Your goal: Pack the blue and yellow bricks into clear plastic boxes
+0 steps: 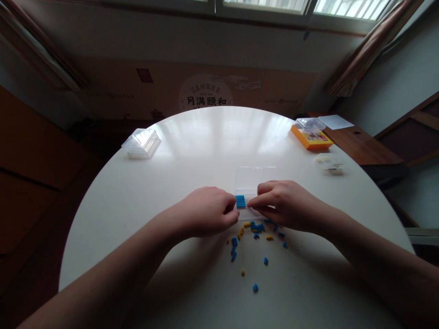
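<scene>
A shallow clear plastic box (256,178) lies on the table with its lid folded back, away from me. Inside, toward the left end, sits a square blue studded block (240,201). My left hand (212,211) is at the box's left edge, fingers curled and thumb at the front corner, closed on that edge. The block's left side is right beside its fingertips. From the right, my right hand (283,202) reaches over the box; its index finger stretches toward the block's right side, thumb apart, with nothing visible in it. Several loose blue bricks (234,242) and yellow bricks (269,238) lie in front.
A clear lidded container (142,144) stands at the far left of the round white table (113,237). At the far right are an orange box (312,138) with clear plastic on top and a small clear packet (329,164). A wooden surface (373,148) adjoins the right.
</scene>
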`<state>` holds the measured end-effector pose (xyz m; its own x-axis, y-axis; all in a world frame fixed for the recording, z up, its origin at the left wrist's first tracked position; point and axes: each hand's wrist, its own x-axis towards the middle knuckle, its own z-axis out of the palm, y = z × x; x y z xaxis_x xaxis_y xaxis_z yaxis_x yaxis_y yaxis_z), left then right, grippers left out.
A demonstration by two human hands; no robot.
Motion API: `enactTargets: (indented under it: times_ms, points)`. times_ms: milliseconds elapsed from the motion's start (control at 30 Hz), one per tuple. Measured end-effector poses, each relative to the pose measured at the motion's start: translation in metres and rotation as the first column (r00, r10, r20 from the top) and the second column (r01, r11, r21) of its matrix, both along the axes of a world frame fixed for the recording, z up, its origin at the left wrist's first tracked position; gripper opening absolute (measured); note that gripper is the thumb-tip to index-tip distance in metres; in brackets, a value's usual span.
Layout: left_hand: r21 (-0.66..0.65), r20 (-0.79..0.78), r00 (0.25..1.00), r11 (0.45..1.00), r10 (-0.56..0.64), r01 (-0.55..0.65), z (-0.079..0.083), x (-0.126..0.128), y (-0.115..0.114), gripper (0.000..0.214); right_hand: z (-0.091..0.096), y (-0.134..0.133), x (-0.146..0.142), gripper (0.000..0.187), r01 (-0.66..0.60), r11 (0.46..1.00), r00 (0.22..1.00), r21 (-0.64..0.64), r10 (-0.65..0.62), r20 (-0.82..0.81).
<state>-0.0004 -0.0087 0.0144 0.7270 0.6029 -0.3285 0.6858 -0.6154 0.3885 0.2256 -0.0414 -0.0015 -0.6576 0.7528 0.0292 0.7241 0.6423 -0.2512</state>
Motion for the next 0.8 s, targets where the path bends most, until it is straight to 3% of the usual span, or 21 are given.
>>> enactTargets:
  times_ms: [567, 800]
  points:
    - [-0.019, -0.004, 1.0, 1.0, 0.016, -0.017, 0.001, 0.0, -0.001, 0.035, -0.002, 0.0, -0.001, 0.024, 0.001, 1.0, 1.0, 0.029, 0.0, -0.017]
    - [-0.012, -0.01, 1.0, 1.0, 0.005, -0.005, 0.002, 0.0, 0.0, 0.034, 0.013, -0.007, 0.01, 0.023, 0.065, 0.992, 0.996, 0.108, -0.058, -0.069]
